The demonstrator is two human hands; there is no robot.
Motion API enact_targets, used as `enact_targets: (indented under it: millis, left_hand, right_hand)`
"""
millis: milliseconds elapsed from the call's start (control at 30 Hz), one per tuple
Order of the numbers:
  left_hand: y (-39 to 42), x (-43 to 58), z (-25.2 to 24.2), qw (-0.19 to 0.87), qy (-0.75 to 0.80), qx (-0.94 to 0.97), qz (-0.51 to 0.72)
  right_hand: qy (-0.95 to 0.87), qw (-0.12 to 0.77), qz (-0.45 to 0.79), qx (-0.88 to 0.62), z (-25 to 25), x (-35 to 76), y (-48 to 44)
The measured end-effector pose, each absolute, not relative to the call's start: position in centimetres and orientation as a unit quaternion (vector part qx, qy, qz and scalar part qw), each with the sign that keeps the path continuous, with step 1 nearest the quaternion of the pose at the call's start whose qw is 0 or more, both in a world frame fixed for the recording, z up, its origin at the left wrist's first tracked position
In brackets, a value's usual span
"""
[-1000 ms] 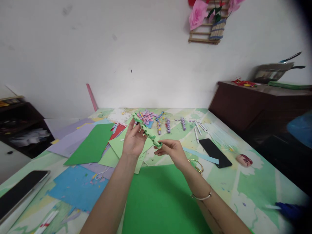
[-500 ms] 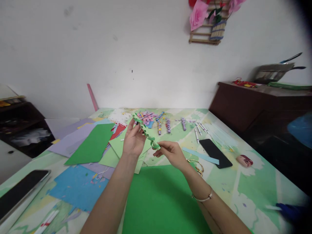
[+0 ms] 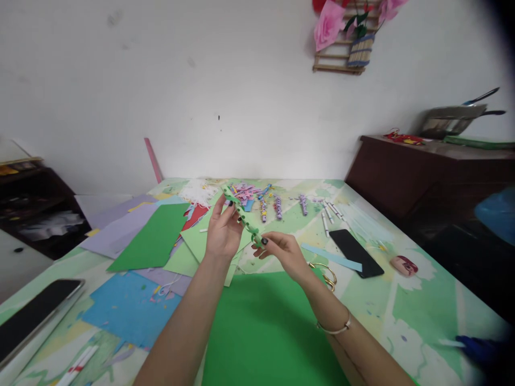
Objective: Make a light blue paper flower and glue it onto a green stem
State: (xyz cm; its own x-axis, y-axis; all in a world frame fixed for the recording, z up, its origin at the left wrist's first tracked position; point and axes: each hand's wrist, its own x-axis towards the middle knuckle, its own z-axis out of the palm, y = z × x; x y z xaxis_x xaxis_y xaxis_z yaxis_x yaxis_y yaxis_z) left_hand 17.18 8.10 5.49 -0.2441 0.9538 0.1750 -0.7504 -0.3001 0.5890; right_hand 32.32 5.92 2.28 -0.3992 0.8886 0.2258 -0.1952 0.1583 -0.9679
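Note:
Between my hands, raised over the table, is a slim pale-green paper tube [image 3: 247,221] with darker green bits on it. It slants down from upper left to lower right. My left hand [image 3: 223,229] grips its upper part from below, thumb and fingers around it. At the lower end, my right hand [image 3: 281,251] pinches the tube between thumb and fingertips. Below them lies a large green sheet [image 3: 265,327]. Scissors with gold handles [image 3: 325,274] rest by my right wrist, partly hidden. Light-green sheets [image 3: 181,262] lie behind my left forearm.
Three decorated paper tubes [image 3: 278,207] stand or lie toward the back, near a pile of paper scraps [image 3: 245,192]. White markers [image 3: 328,214], a black phone-like slab [image 3: 354,252] and a light-blue strip [image 3: 332,257] are to the right. Blue paper [image 3: 129,308] and a tablet [image 3: 36,316] lie left.
Both hands and the green tube have shifted very slightly to the right. My right thumb has turned so its dark nail shows. The grip on the tube stays.

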Motion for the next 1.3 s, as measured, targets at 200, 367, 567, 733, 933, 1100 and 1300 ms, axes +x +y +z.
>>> enact_targets:
  millis: [200,367,567,733,933,1100,1300]
  left_hand:
    - [7.7,18.2,5.3,0.55,0.209,0.276,0.76]
    - [7.5,18.6,5.4,0.543,0.213,0.295,0.757]
    - [7.6,18.6,5.2,0.548,0.214,0.326,0.74]
    - [7.6,18.4,5.2,0.55,0.222,0.325,0.737]
    - [7.5,18.5,5.3,0.557,0.23,0.339,0.723]
    - [7.5,18.5,5.3,0.559,0.233,0.345,0.717]
    - [7.6,18.0,5.3,0.547,0.227,0.347,0.727]
  right_hand:
    - [-0.549,0.453,0.607,-0.352,2.5,32.0,5.9]
    - [-0.542,0.454,0.606,-0.364,2.1,32.0,6.1]
    - [-0.544,0.459,0.597,-0.371,1.9,31.9,6.2]
    - [-0.541,0.466,0.6,-0.36,1.7,31.9,6.2]
    - [-0.539,0.459,0.599,-0.374,1.7,31.8,6.3]
    - [-0.539,0.462,0.597,-0.373,1.9,31.8,6.1]
    - [-0.558,0.459,0.614,-0.318,2.4,31.9,5.6]
